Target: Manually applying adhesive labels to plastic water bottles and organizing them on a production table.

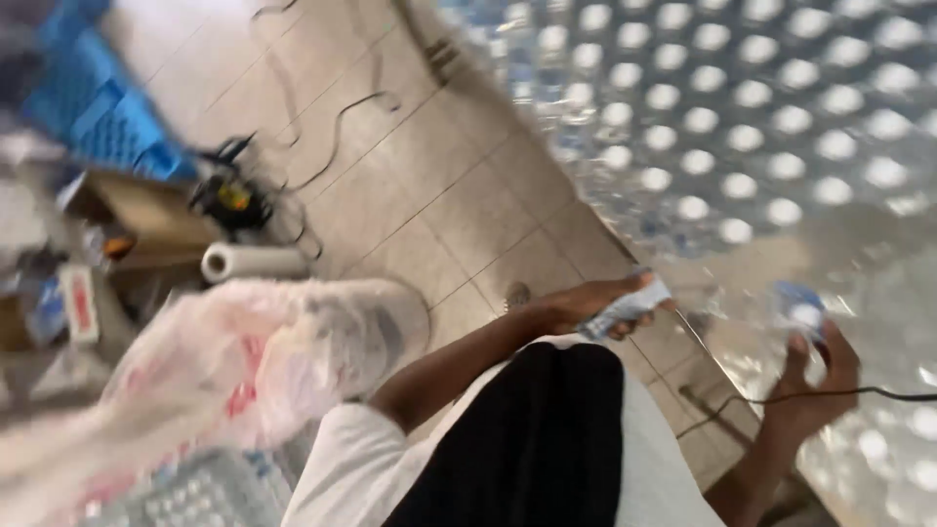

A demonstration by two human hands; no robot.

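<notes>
The view is blurred and tilted. My left hand (595, 304) is closed around a small white and blue object (630, 304), held out over the tiled floor beside a large stack of shrink-wrapped water bottles (742, 127) with white caps. My right hand (815, 376) grips a bottle with a white cap and blue label (800, 310) at the stack's lower edge. A thin black cable (878, 393) runs across just under my right hand. My white sleeve and dark clothing fill the bottom centre.
A clear plastic bag with red print (244, 371) lies at lower left. Behind it are a white roll (254, 262), a black and yellow tool (232, 200) with cables, an open cardboard box (146, 210) and a blue crate (93, 98). Beige floor tiles (439, 195) span the middle.
</notes>
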